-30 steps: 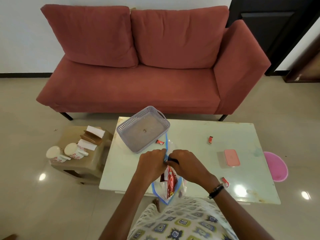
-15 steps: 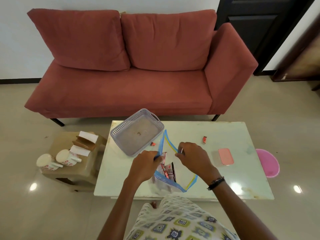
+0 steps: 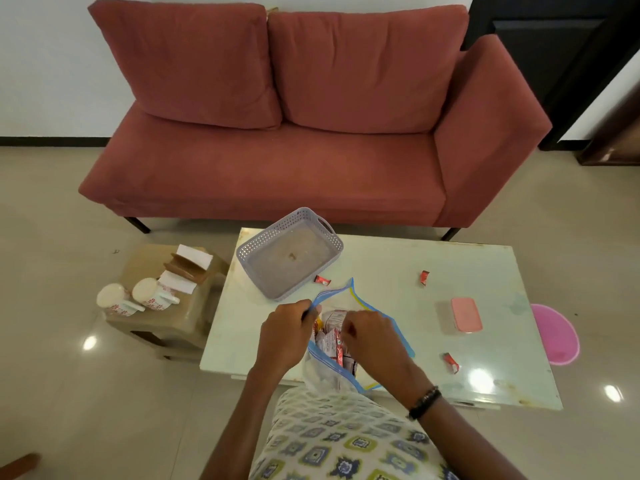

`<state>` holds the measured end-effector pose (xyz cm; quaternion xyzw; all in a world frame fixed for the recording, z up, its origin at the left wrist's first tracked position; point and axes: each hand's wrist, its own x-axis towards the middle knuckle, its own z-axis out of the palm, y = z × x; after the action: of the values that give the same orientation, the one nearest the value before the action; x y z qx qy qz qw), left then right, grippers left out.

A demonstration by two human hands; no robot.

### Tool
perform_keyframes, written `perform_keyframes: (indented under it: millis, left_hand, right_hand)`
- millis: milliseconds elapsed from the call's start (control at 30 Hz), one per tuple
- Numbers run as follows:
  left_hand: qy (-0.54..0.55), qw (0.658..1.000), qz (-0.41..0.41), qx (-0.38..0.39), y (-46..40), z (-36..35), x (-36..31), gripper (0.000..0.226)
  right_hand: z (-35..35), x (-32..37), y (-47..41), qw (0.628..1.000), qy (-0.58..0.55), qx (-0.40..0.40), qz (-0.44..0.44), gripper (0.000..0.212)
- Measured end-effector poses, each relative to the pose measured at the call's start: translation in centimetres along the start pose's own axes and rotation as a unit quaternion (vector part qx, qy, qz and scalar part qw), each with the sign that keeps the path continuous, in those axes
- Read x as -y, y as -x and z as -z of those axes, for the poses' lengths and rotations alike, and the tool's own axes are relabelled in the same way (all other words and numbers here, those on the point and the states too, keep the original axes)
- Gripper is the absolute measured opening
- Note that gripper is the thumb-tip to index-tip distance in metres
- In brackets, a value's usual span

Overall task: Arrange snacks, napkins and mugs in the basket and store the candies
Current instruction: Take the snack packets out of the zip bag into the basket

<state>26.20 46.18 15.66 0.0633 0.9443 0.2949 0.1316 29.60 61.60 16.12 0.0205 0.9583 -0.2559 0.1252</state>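
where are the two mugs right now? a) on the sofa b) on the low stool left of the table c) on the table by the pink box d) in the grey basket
b: both mugs lie on their sides on the brown stool left of the table, while the grey basket holds no mug.

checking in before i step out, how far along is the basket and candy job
Early. Done: only the zip bag of snacks is opened. In hand: the left hand pinches its rim while the right hand reaches in. Left: the basket holds no items, mugs and napkins sit on the stool, three candies lie loose, pink-lidded box shut.
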Motion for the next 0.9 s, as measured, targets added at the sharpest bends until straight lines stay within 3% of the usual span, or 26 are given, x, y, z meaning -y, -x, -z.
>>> perform_keyframes:
  millis: [100, 167, 267, 467, 700, 900]
  left_hand:
    - [-0.009, 1.000, 0.002, -0.011, 0.2, -0.1, -0.2, 0.034]
    - [-0.012, 1.000, 0.001, -0.018, 0.4, -0.2, -0.4, 0.033]
    - [-0.004, 0.999, 0.010, -0.031, 0.5, -0.3, -0.7, 0.031]
    - [0.006, 0.999, 0.021, -0.035, 0.3, -0.6, -0.7, 0.028]
    - [0.014, 0.999, 0.031, -0.030, 0.4, -0.9, 0.3, 0.027]
    - [0.032, 0.997, 0.045, -0.047, -0.3, -0.4, 1.0, 0.029]
  right_hand:
    - [-1.7, -0.7, -1.5, 0.989, 0.060, 0.120, -0.056, 0.033]
    - [-2.6, -0.9, -2.6, 0.982, 0.077, 0.154, -0.075, 0.023]
    - [-4.0, -0.9, -3.7, 0.976, 0.068, 0.178, -0.102, 0.049]
    - [-6.3, -0.5, -4.4, 0.979, 0.059, 0.159, -0.112, 0.045]
    - [-6.2, -0.9, -4.8, 0.981, 0.073, 0.126, -0.129, 0.026]
    - [-2.8, 0.9, -3.5, 0.990, 0.126, 0.055, -0.008, 0.030]
